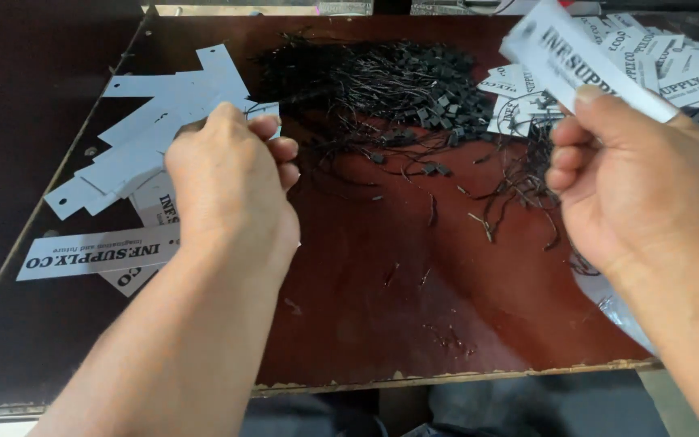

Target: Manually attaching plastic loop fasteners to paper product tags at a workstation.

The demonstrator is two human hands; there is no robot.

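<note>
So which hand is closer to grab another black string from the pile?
Probably the left hand: it sits right beside the pile of black strings, while the right hand is already busy holding a white paper tag.

On the table I see a heap of strings with plastic seals at the far middle. Loose paper tags lie left of it, under my left hand; a tag pile lies far right, behind my right hand.

White paper tags left — pile right.
</note>
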